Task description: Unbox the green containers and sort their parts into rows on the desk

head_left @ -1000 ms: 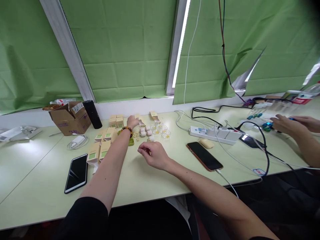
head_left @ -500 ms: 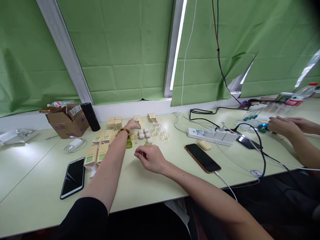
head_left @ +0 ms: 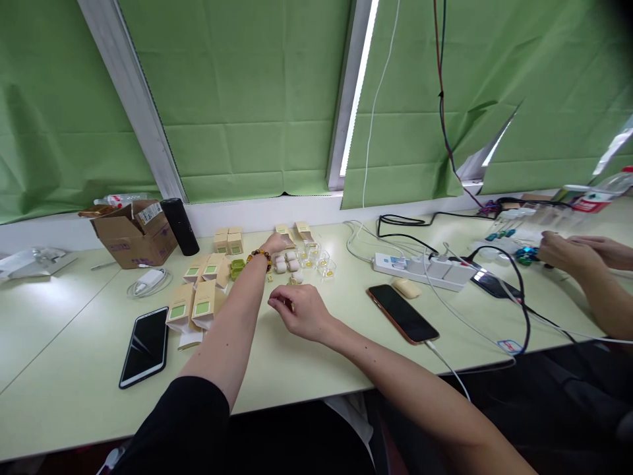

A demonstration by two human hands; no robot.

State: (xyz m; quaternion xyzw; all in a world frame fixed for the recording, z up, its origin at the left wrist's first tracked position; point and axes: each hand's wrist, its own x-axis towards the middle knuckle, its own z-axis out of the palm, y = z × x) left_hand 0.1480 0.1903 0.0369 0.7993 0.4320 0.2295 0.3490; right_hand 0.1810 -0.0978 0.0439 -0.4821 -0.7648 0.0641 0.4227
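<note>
My left hand, with a bead bracelet at its wrist, reaches to the back of the table beside a small beige packet. Its fingers are too hidden to show a grip. Nearer to me, my right hand hovers over the table with fingers curled and tips together; whatever they pinch is too small to make out. Between the hands lie several pale round-edged pieces, and clear cups with yellow bits stand to their right. A small green tray sits left of my left wrist.
Beige boxes with green labels stand left of my forearm, near a phone. A cardboard box and black cylinder are behind. To the right are another phone, a power strip, cables and a co-worker's hands.
My left hand has moved a little to the right at the back, uncovering more of the green tray. My right hand has stayed in nearly the same place, fingers still curled.
</note>
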